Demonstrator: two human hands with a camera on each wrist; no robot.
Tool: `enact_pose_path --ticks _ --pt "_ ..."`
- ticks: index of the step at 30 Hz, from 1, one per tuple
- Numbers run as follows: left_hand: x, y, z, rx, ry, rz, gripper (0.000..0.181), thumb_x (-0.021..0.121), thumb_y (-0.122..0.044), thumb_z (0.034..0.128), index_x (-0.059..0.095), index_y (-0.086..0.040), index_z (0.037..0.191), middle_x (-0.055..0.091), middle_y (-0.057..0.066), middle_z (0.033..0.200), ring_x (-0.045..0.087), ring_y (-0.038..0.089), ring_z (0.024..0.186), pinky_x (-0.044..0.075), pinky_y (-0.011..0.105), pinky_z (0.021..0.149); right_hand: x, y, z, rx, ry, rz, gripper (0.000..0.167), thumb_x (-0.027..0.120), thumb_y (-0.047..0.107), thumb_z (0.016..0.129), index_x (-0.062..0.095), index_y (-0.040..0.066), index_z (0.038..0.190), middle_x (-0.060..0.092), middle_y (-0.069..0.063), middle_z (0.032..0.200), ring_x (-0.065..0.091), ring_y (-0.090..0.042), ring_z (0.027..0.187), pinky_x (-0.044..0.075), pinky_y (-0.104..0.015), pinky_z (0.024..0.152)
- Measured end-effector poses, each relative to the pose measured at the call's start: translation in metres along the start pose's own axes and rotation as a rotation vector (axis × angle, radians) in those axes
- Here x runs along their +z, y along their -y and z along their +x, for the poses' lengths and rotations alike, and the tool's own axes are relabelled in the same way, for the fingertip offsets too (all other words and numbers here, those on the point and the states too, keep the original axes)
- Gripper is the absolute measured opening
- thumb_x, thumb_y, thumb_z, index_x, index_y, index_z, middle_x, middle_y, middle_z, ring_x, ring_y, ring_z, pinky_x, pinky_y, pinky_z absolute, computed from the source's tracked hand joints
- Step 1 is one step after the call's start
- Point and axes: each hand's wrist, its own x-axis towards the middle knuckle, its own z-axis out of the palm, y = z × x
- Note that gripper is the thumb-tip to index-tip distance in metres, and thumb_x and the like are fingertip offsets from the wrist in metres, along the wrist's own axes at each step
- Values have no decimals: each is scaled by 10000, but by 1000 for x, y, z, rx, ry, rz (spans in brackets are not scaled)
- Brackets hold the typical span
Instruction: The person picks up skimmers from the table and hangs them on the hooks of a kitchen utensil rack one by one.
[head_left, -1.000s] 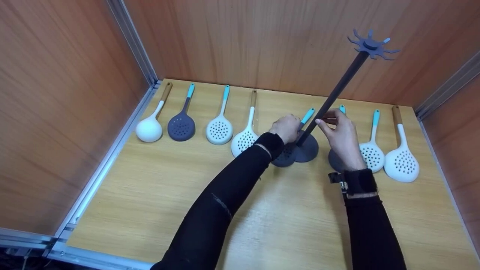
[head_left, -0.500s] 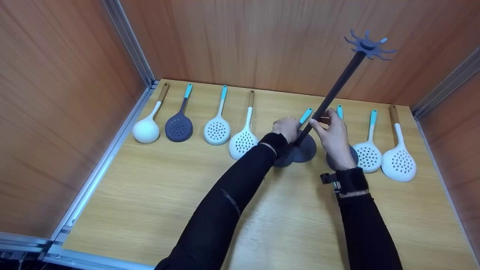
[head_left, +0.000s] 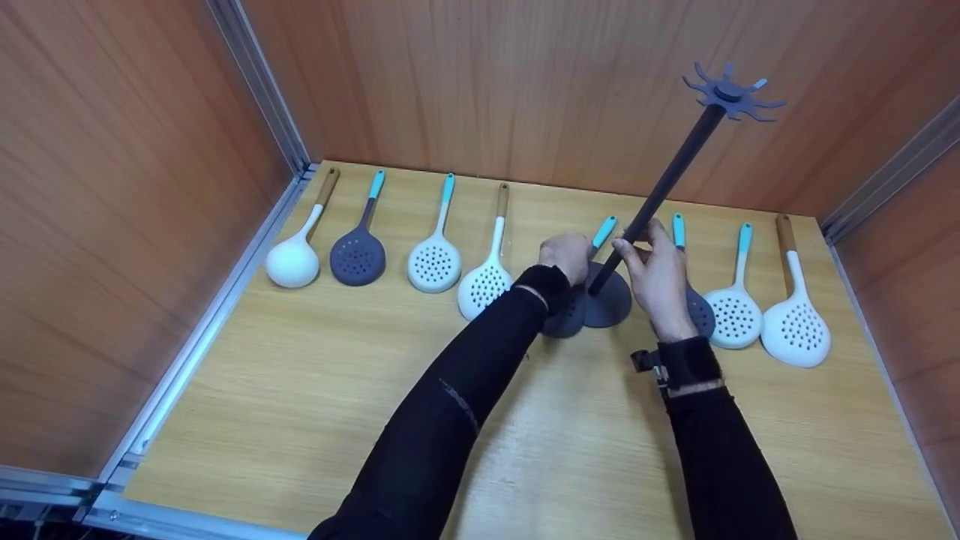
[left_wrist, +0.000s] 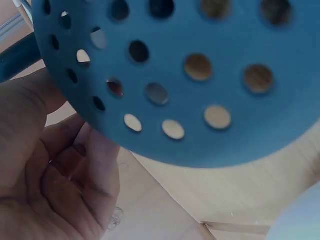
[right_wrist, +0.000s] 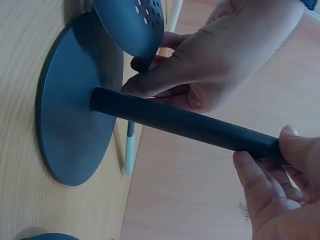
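Note:
My left hand (head_left: 566, 255) grips the neck of a dark perforated skimmer (left_wrist: 175, 145) with a turquoise handle (head_left: 602, 232). The skimmer's round head partly overlaps the base (head_left: 613, 300) of a dark utensil stand in the head view; the right wrist view shows it raised above that base. My right hand (head_left: 660, 277) pinches the stand's pole (right_wrist: 185, 120) between thumb and fingers. At the top of the pole sits a ring of curved hooks (head_left: 729, 93). Its upper end leans to the right in the head view.
Left on the table lie a white ladle (head_left: 292, 262), a dark skimmer (head_left: 358, 255) and white skimmers (head_left: 435, 264) (head_left: 486, 285). To the right are another dark skimmer (head_left: 699, 311) and white skimmers (head_left: 735, 316) (head_left: 796, 330). A wooden wall (head_left: 480, 90) stands behind.
My right hand has shifted left, showing more of the dark skimmer beside it. The stand's hooked top has moved slightly left. The left hand keeps its grip on the skimmer.

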Motion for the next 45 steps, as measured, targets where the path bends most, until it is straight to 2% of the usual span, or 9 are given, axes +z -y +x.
enact_pose_path --ticks 2,3,6,9,13,17,27,37,45 --pt "-9 -1 -10 -25 -33 -13 68 759 -249 1035 816 -247 1071 864 -32 1188 819 188 1012 694 455 693 2 0 1 0 -2 -32 300 708 208 1188 666 -21 1378 770 -285 1408 789 -497 1376 627 -615 1218" --pt "-20 -4 -20 -41 -31 -18 48 779 -257 1037 812 -242 1068 864 -31 1190 820 190 1026 698 458 712 3 0 1 -2 -2 -49 297 703 205 1191 662 -26 1373 772 -293 1402 790 -509 1370 629 -625 1215" --pt "-63 -12 -61 -69 -17 -39 83 813 -266 1052 822 -213 1115 867 -24 1223 831 188 1082 730 465 800 5 -1 3 -14 -2 -96 291 682 196 1203 654 -44 1364 770 -307 1376 786 -530 1350 631 -648 1196" --pt "-102 -19 -102 -65 -9 -53 177 817 -254 1079 827 -148 1221 868 19 1288 840 200 1148 744 467 881 6 -2 4 -28 6 -127 287 668 186 1211 647 -55 1365 763 -313 1351 780 -536 1326 635 -656 1166" --pt "-117 -19 -122 -58 -84 -75 185 825 -244 1074 840 -121 1212 886 41 1247 857 209 1100 749 466 854 6 -2 5 -47 13 -144 302 669 179 1212 646 -72 1378 758 -328 1337 779 -550 1309 635 -661 1161" --pt "-120 -15 -127 -55 -147 -107 210 831 -279 1088 829 -104 1203 884 54 1201 863 231 1073 748 453 864 7 -3 5 -61 14 -156 309 670 179 1212 646 -81 1378 760 -334 1330 783 -556 1295 635 -673 1150" --pt "-134 -3 -132 -26 -195 -201 237 782 -271 1111 809 -77 1244 858 92 1195 852 283 1095 731 467 916 10 -1 3 -79 20 -180 328 667 184 1215 654 -78 1412 747 -329 1347 780 -539 1300 651 -683 1112" --pt "-148 4 -133 -50 -278 -255 218 793 -235 1082 803 -99 1252 863 67 1182 850 255 1043 724 472 866 11 1 4 -63 26 -184 327 660 196 1220 646 -68 1413 745 -322 1335 771 -527 1306 641 -659 1140" --pt "-158 4 -136 -38 -333 -325 360 778 -179 1076 768 -134 1433 858 38 1298 849 248 1059 709 437 848 10 0 4 -72 29 -184 312 659 196 1221 648 -63 1393 748 -315 1315 764 -509 1286 632 -653 1138"
